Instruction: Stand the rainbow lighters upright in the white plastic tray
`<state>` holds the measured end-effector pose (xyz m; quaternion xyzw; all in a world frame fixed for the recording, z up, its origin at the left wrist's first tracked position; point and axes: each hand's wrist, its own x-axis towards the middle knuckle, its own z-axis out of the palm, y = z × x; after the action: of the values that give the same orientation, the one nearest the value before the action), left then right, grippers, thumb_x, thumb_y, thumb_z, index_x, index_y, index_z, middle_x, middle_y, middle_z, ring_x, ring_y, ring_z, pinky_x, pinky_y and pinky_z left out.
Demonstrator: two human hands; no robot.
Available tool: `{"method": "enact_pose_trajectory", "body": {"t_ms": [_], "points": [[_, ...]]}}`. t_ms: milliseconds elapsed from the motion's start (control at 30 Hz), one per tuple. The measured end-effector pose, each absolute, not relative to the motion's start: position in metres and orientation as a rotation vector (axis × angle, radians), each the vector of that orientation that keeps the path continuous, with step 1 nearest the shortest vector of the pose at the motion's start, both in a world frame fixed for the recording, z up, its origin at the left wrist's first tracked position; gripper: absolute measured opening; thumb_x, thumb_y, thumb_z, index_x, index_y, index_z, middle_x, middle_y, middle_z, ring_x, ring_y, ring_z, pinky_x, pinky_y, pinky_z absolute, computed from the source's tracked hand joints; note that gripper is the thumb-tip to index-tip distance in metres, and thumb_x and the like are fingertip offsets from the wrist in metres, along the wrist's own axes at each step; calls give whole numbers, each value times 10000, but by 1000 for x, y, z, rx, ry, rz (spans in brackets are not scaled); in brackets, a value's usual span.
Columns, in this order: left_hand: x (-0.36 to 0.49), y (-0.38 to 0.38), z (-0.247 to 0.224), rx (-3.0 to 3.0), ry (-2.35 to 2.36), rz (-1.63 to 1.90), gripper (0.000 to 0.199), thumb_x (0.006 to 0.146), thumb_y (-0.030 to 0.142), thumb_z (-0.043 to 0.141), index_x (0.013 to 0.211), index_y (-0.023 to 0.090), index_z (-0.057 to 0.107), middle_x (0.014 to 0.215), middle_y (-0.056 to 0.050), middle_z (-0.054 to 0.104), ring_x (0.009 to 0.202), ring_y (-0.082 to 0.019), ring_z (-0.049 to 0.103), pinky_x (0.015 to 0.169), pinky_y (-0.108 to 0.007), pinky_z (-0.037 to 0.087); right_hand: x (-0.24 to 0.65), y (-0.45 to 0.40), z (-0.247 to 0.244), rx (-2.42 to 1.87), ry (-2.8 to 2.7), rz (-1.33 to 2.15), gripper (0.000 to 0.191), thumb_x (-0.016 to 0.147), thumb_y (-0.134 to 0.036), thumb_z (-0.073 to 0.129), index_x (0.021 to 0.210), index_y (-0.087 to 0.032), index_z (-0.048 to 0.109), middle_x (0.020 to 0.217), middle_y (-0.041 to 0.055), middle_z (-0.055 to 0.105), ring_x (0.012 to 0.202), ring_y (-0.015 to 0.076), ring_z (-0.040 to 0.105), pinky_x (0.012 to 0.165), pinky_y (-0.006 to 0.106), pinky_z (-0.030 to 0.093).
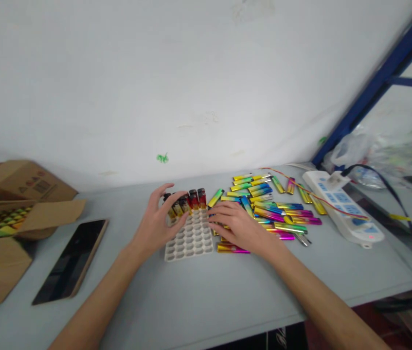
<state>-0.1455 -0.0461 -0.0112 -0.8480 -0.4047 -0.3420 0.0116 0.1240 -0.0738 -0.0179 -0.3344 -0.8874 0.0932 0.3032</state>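
Observation:
A white tray [190, 239] with rows of round-edged holes lies on the table in front of me. Several lighters [193, 200] with dark tops stand upright in its back rows, red-gold in colour. My left hand [162, 218] curves over the left side of the tray, thumb and fingers apart around the standing lighters; whether it touches them I cannot tell. Fingers outstretched, my right hand [237, 222] reaches to the tray's right edge and partly covers a loose pile of shiny rainbow-coloured lighter-shaped pieces [268, 212]. Nothing shows in its grasp, though its underside is hidden.
A black-screened phone [71, 260] lies at the left beside an opened cardboard box [50, 214] holding more lighters. At the right is a white power strip [342, 206] with a plug, a black cable and a thin red wire. Plastic bags [381, 150] lie behind a blue frame [369, 87].

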Motion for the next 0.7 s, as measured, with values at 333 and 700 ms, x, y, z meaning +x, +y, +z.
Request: {"method": "enact_pose_trajectory", "body": {"t_ms": [333, 700], "points": [[-122, -81, 4, -2761, -879, -1064, 243, 863, 190, 710, 1090, 224, 629, 949, -62, 713, 884, -230, 665, 891, -424, 523, 220, -56, 1, -1402, -1770, -195, 270, 1055, -331, 504, 990, -184, 720, 981, 111, 769, 945, 265, 708, 887, 408, 530], [-120, -89, -10, -3065, -941, -657, 330, 900, 373, 729, 1206, 253, 692, 1220, -109, 692, 1168, -314, 642, 1018, -486, 505, 256, -50, -13, -1570, -1601, -281, 325, 1042, -392, 510, 1003, -164, 737, 962, 120, 766, 877, 261, 700, 833, 398, 539]]}}
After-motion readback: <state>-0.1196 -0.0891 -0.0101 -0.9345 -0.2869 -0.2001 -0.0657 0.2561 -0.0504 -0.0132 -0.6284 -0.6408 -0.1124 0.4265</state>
